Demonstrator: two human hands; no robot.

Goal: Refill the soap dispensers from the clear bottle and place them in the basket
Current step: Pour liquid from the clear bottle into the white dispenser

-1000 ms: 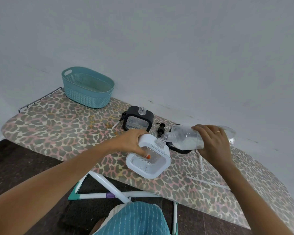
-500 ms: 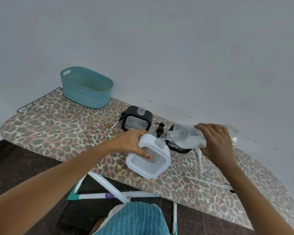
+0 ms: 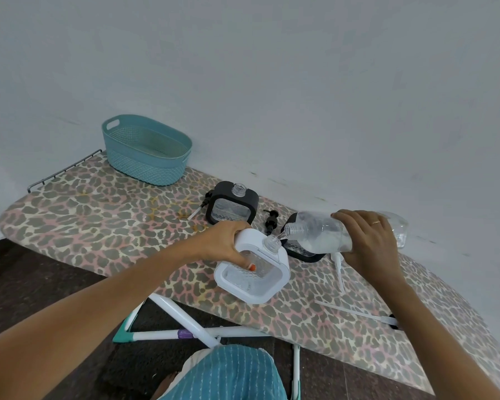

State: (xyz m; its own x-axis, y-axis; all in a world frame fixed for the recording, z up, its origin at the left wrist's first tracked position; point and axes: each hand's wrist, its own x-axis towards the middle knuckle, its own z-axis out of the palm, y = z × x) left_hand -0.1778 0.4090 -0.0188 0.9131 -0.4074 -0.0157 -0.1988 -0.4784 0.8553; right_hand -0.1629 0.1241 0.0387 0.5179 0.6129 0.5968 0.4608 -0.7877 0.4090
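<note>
My left hand [image 3: 228, 241] curls over the top corner of the white dispenser [image 3: 253, 277] at the centre of the frame, thumb down its clear front. I tip it so its open neck meets the pour while its base rests on the ironing board [image 3: 98, 215]. My right hand [image 3: 370, 241], right of centre, wraps the middle of the clear bottle [image 3: 321, 235]. I hold it almost level with its mouth just over that neck, so that, I judge, the liquid comes slowly and does not spill.

Just above centre a black dispenser [image 3: 233, 207] stands uncapped, ready for its turn. A second black dispenser [image 3: 300, 252] sits mostly hidden behind the bottle. A black pump [image 3: 272, 220] lies between them. The basket [image 3: 145, 166] waits at upper left, well apart, with no dispenser in it yet.
</note>
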